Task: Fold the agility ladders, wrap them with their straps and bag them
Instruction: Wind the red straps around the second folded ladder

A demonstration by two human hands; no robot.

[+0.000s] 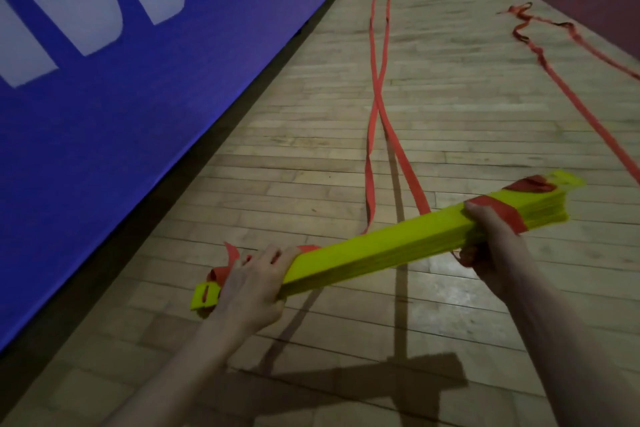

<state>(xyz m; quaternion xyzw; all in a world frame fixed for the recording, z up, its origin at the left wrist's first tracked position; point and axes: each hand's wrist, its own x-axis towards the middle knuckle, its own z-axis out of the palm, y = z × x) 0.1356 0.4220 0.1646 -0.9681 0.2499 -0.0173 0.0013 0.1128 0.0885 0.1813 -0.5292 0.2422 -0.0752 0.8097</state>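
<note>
Nearest the camera, two bare forearms reach forward over a pale wooden plank floor [311,135], each hand wrapped round one end of a stack of flat, bright yellow plastic ladder rungs [374,246] held clear above the boards. The left hand [249,284] closes over the top of the stack near its lower, nearer end, fingers curled down across the upper face; a short piece of rung with a slot sticks out past it, and a crumpled bit of red webbing [221,267] bunches just behind the knuckles. The right hand [491,243] grips the higher, farther end, thumb lying on the top face and fingers curled underneath, touching a band of red webbing wound round the stack there. Under the bundle its dark shadow falls across the boards.

Beyond the grip, two long red fabric straps [375,107] trail away from the stack along the floor, crossing each other once and ending in a small tangle far off. Well off to the right of the right hand lies another loose red strap [540,55], wavy at its far end. To the left of the left hand runs a tall blue banner wall with large white lettering [104,45].
</note>
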